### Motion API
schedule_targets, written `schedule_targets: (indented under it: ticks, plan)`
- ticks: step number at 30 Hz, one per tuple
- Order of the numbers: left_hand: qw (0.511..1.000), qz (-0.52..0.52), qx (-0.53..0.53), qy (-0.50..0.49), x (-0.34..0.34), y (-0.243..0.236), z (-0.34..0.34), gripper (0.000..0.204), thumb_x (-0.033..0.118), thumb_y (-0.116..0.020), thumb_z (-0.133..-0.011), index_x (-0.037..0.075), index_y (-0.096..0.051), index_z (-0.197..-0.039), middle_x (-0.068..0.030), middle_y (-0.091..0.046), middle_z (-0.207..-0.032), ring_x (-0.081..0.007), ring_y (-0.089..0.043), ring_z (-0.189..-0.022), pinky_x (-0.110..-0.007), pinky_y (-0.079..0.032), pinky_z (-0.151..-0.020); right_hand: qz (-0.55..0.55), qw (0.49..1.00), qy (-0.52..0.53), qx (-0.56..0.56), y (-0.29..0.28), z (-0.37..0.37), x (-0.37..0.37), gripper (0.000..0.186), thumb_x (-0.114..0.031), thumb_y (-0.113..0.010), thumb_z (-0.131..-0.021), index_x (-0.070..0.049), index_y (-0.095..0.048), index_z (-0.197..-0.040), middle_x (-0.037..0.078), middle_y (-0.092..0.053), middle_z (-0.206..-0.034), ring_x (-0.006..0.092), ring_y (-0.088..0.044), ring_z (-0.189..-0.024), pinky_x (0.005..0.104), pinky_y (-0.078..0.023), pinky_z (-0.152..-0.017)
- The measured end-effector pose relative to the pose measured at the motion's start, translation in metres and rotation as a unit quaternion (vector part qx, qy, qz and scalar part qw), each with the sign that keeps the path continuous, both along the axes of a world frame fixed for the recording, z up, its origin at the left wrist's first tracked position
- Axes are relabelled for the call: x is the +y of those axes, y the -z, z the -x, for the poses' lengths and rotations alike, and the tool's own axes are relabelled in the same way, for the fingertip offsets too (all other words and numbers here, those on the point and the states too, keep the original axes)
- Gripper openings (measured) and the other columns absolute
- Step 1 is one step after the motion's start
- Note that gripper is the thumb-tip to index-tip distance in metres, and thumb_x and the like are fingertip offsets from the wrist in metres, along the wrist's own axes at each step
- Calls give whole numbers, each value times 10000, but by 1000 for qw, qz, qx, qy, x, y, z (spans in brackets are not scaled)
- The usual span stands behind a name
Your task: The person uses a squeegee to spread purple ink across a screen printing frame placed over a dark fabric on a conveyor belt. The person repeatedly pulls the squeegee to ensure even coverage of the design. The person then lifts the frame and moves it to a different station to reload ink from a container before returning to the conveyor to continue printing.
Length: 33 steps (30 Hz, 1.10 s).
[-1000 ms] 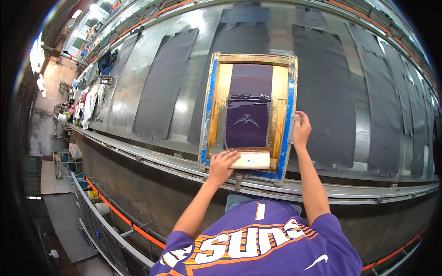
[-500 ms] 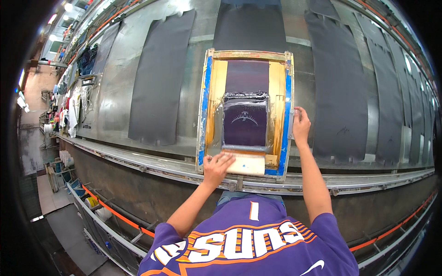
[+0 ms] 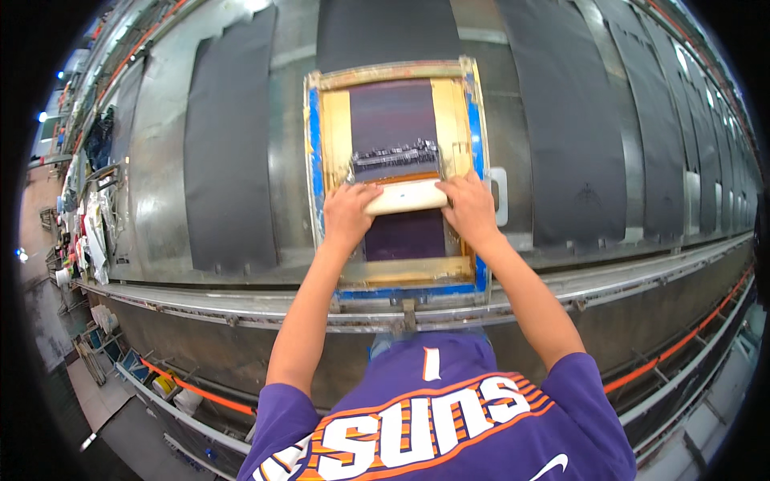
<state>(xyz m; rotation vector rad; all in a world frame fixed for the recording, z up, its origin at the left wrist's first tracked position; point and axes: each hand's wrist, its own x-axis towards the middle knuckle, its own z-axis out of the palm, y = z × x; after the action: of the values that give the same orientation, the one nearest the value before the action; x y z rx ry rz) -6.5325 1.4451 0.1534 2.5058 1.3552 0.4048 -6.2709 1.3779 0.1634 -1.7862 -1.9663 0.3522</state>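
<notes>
A wooden screen-printing frame [image 3: 395, 75] with blue tape along its edges lies flat on the long metal table [image 3: 160, 176]. Its dark purple mesh [image 3: 405, 236] shows a line of dark ink just above a pale squeegee [image 3: 406, 196]. The squeegee lies across the middle of the screen. My left hand [image 3: 347, 212] grips its left end and my right hand [image 3: 469, 208] grips its right end. Both forearms reach up from the lower edge over my purple shirt.
Dark fabric panels [image 3: 228, 144] lie in a row along the table on both sides of the frame, one at the right [image 3: 569, 128]. A metal rail [image 3: 241, 301] runs along the table's near edge. At the far left stand cluttered items [image 3: 92, 208] on the floor.
My right hand left the frame's right edge and took hold of the squeegee. Both hands have pushed the squeegee from the near end up to the middle of the screen.
</notes>
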Motion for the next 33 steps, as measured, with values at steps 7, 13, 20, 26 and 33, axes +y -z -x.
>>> schedule_targets:
  ticks: [7,13,20,26,33]
  plan:
    - [999,39,12,3,-44,-19,15,475,-36,-714,-695,241,-771,-1077,75,-732,-1173,-147,-649,-1035,-371,-433,-868,19,999,-28,6,-14,9,-40,447,-66,-794,-668,-119,-715,-1104,49,-663,-1099,272,-589,-1037,404,-476,-882]
    - [999,30,-13,-4,59,-24,-13,445,-29,-727,-728,211,-772,-1100,14,-749,-1131,-212,-661,-984,-370,-478,-863,-26,997,-33,62,-3,-15,53,403,-8,-722,-723,-76,-703,-1120,93,-677,-1144,309,-610,-1084,412,-496,-940]
    - [999,47,11,3,-77,-3,18,514,-104,-651,-668,188,-774,-1072,24,-730,-1143,-229,-647,-958,-367,-523,-812,37,992,-20,121,9,14,-83,494,26,-741,-676,-65,-694,-1160,125,-655,-1196,336,-623,-1067,422,-509,-942]
    - [995,99,-28,-15,-22,-24,16,441,-7,-749,-718,205,-779,-1104,-44,-756,-1089,-239,-695,-982,-361,-547,-874,-28,974,72,211,3,-37,-55,439,-303,-800,-838,-65,-688,-1190,129,-654,-1088,287,-607,-1011,409,-484,-889]
    - [976,199,-7,-85,50,-27,-10,444,22,-726,-762,177,-744,-1179,-83,-718,-1196,-275,-665,-1112,-382,-526,-964,81,885,265,374,70,-78,-1,250,-243,-676,-950,-104,-707,-1156,100,-631,-781,190,-568,-693,384,-462,-664]
